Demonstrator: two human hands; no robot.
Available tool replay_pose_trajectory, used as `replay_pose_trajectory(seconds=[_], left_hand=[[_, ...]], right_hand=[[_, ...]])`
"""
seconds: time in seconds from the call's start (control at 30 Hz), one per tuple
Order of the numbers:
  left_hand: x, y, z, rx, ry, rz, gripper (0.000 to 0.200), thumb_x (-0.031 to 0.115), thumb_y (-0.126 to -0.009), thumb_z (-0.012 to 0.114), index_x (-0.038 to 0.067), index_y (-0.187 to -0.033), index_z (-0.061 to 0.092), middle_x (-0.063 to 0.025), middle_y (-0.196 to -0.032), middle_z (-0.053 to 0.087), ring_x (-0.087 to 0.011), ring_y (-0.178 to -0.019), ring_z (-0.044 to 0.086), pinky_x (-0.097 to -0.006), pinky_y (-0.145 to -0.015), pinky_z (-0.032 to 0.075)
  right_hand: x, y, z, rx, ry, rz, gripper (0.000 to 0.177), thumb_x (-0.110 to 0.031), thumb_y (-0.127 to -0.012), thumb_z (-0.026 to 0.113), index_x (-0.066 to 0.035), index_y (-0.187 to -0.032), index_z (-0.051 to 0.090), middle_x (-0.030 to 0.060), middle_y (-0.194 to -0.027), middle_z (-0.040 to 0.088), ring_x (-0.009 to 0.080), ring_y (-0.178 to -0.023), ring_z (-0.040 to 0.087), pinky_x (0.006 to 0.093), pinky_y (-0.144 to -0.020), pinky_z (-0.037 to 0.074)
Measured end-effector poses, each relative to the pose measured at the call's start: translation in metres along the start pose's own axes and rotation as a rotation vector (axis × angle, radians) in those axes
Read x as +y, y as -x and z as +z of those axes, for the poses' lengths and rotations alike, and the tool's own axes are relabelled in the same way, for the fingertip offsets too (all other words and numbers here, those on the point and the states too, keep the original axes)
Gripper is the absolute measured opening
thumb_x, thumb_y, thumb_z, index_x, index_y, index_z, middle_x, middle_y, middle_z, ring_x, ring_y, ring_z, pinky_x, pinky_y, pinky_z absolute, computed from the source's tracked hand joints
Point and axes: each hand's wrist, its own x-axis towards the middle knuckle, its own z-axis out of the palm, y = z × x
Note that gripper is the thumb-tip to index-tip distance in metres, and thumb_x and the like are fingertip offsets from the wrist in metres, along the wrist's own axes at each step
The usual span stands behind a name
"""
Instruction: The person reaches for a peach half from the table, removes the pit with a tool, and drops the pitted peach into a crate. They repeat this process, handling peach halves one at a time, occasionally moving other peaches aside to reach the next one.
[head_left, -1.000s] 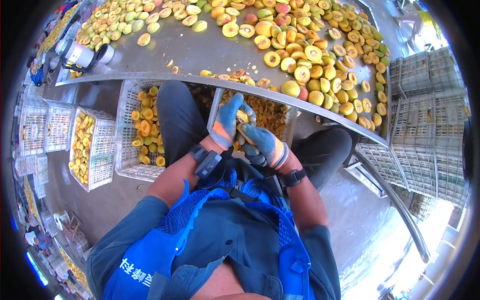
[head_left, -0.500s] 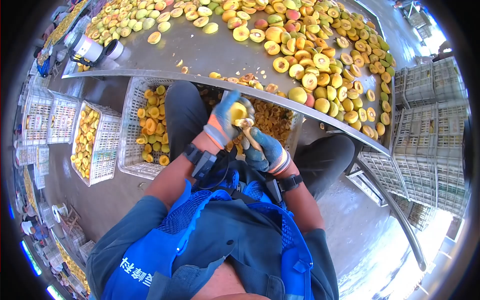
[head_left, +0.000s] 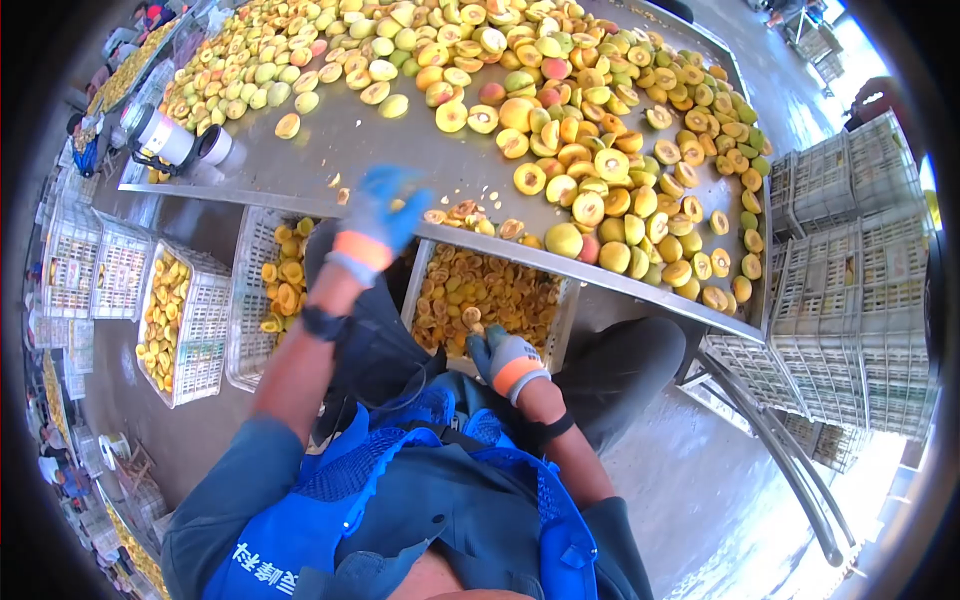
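My left hand [head_left: 385,215], in a blue-and-grey glove, is over the table's front edge. Motion blurs its fingers; a patch of yellow shows among them, and I cannot tell whether it is held fruit. My right hand [head_left: 503,360], gloved alike, is closed around a small wooden-handled tool [head_left: 474,322] with a rounded pale end pointing up. That hand is at the near side of a crate [head_left: 412,290] filled with brownish-yellow fruit pieces. On the metal table [head_left: 300,165] lie many halved yellow stone fruits [head_left: 590,208], cut faces showing, some with pits.
Crates of yellow fruit halves [head_left: 285,280] stand at my left, one partly behind my leg; another crate [head_left: 205,330] is farther left. Stacked white crates [head_left: 820,280] rise at the right beside a curved metal bar [head_left: 780,440]. A white cylindrical device [head_left: 165,140] sits on the table's left end.
My left hand has moved left and up to the table edge, away from the right hand. A yellow fruit piece between the hands is gone from there. My right hand has lowered with the tool.
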Motion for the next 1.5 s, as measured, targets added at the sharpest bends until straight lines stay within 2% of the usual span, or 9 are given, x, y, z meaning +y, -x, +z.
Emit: replay_pose_trajectory(seconds=[0.13, 0.33, 0.53, 0.67, 0.73, 0.83, 1.07, 1.27, 1.5], left_hand=[[0.018, -0.045, 0.124, -0.195, 0.132, -0.045, 0.053, 0.032, -0.091, 0.073, 0.007, -0.136, 0.059, -0.0235, -0.128, 0.061, -0.0379, -0.116, 0.062, -0.0428, -0.102, 0.049], [0.020, -0.075, 0.193, -0.368, 0.085, -0.065, 0.054, 0.031, -0.090, 0.074, 0.005, -0.134, 0.056, -0.0189, -0.117, 0.066, -0.0321, -0.099, 0.067, -0.0402, -0.092, 0.054], [0.026, -0.048, 0.141, -0.290, 0.863, -0.503, 0.027, 0.030, -0.093, 0.070, 0.009, -0.111, 0.068, -0.0014, -0.094, 0.068, -0.0085, -0.079, 0.060, -0.0250, -0.067, 0.050], [0.042, -0.011, 0.097, -0.203, 1.288, -0.774, 0.043, 0.050, -0.101, 0.056, 0.010, -0.106, 0.069, -0.0007, -0.092, 0.069, -0.0083, -0.076, 0.062, -0.0240, -0.063, 0.050], [0.042, 0.011, 0.093, -0.143, 1.352, -0.758, 0.051, 0.055, -0.105, 0.045, 0.009, -0.110, 0.066, -0.0033, -0.094, 0.070, -0.0127, -0.084, 0.066, -0.0276, -0.075, 0.054], [0.041, 0.043, 0.091, -0.068, 1.255, -0.564, 0.047, 0.047, -0.110, 0.038, 0.006, -0.116, 0.061, -0.0057, -0.101, 0.068, -0.0159, -0.095, 0.066, -0.0309, -0.090, 0.054], [0.042, 0.074, 0.082, -0.096, 1.568, -0.652, 0.045, 0.045, -0.109, 0.041, 0.005, -0.115, 0.060, -0.0085, -0.098, 0.066, -0.0182, -0.092, 0.065, -0.0317, -0.085, 0.055], [0.047, 0.089, 0.084, -0.020, 1.038, -0.429, 0.030, 0.033, -0.106, 0.048, 0.006, -0.108, 0.060, -0.0101, -0.095, 0.065, -0.0199, -0.089, 0.064, -0.0347, -0.084, 0.054], [0.061, 0.090, 0.066, 0.025, 1.482, -0.606, 0.022, 0.025, -0.105, 0.048, 0.006, -0.106, 0.059, -0.0076, -0.092, 0.063, -0.0176, -0.087, 0.063, -0.0323, -0.083, 0.052]], right_hand=[[0.021, 0.000, 0.005, -0.073, -0.005, -0.013, 0.051, -0.046, -0.101, 0.049, 0.000, -0.112, 0.067, 0.0325, -0.098, 0.069, 0.0500, -0.097, 0.066, 0.0538, -0.088, 0.052], [0.029, 0.017, -0.003, 0.016, -0.116, 0.024, 0.055, -0.051, -0.101, 0.046, -0.001, -0.116, 0.065, 0.0334, -0.097, 0.069, 0.0515, -0.098, 0.065, 0.0556, -0.090, 0.052], [0.004, 0.007, -0.031, 0.558, -0.676, -0.240, 0.020, -0.021, -0.103, 0.058, -0.002, -0.097, 0.059, 0.0175, -0.069, 0.063, 0.0260, -0.061, 0.064, 0.0413, -0.057, 0.048], [-0.025, -0.004, -0.062, 0.638, -0.745, -0.438, 0.023, -0.019, -0.104, 0.055, 0.001, -0.112, 0.061, 0.0234, -0.079, 0.067, 0.0346, -0.068, 0.068, 0.0427, -0.061, 0.051], [-0.037, -0.004, -0.076, 0.619, -0.542, -0.433, 0.027, -0.023, -0.104, 0.053, 0.002, -0.112, 0.060, 0.0327, -0.086, 0.065, 0.0494, -0.083, 0.066, 0.0511, -0.063, 0.052], [-0.048, -0.004, -0.079, 0.540, -0.343, -0.389, 0.026, -0.018, -0.102, 0.056, 0.005, -0.114, 0.062, 0.0286, -0.091, 0.068, 0.0433, -0.085, 0.068, 0.0464, -0.071, 0.053], [-0.059, 0.004, -0.054, 0.491, -0.220, -0.201, 0.032, -0.030, -0.104, 0.053, 0.001, -0.104, 0.060, 0.0321, -0.082, 0.066, 0.0523, -0.080, 0.064, 0.0568, -0.067, 0.049], [-0.061, 0.002, -0.041, 0.471, -0.242, -0.182, 0.036, -0.033, -0.105, 0.050, 0.002, -0.106, 0.059, 0.0339, -0.084, 0.065, 0.0530, -0.082, 0.064, 0.0585, -0.070, 0.049], [-0.077, 0.015, -0.053, 0.356, -0.117, -0.116, 0.040, -0.036, -0.105, 0.048, 0.002, -0.107, 0.059, 0.0348, -0.084, 0.065, 0.0539, -0.083, 0.064, 0.0596, -0.071, 0.050]])
